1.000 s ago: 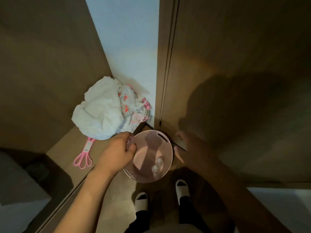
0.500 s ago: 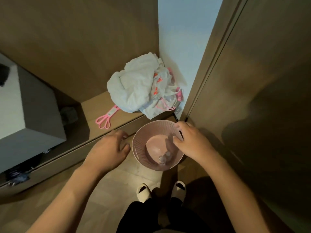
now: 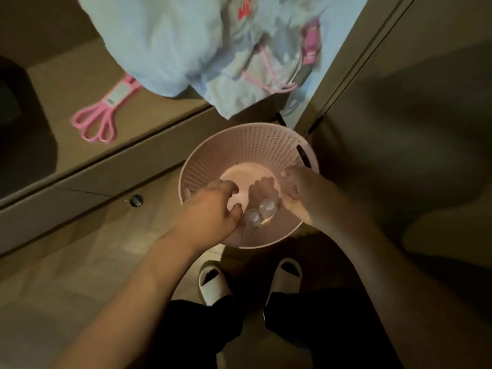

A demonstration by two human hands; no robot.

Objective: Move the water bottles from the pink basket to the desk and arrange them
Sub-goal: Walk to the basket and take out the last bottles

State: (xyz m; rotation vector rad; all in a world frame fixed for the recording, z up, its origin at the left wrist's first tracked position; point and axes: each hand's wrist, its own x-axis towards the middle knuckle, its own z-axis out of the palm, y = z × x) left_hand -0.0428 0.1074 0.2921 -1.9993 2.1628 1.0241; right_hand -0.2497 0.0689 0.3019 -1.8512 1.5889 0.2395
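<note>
1. Head view, looking straight down: a round pink basket [image 3: 247,145] with a perforated wall stands on the floor [image 3: 87,251], just in front of the person's two white slippers [image 3: 213,283].
2. Two clear bottles [image 3: 262,213] stand upright in the basket, touching each other, against its near wall and a little right of centre. Only their tops show from above.
3. The left hand [image 3: 210,211] reaches over the near-left rim into the basket. Its fingers are curled, with the tips just beside the left bottle. Blur hides whether they touch or grip it, so I cannot tell.
4. The right hand [image 3: 306,195] reaches over the right rim, below a slot handle in the wall. Its fingers are bent downward beside the right bottle. Whether they hold anything I cannot tell.
5. A low wooden ledge [image 3: 53,83] runs from the left edge behind the basket.
6. On the ledge lies a pink looped plastic tool [image 3: 98,121], well apart from the basket.
7. A heap of white cloth [image 3: 170,43] lies at the ledge's far right end, hanging over its edge just above the basket's far rim. Pink straps and a pink tag show in it.
8. Brown panels stand to the right of the basket.
</note>
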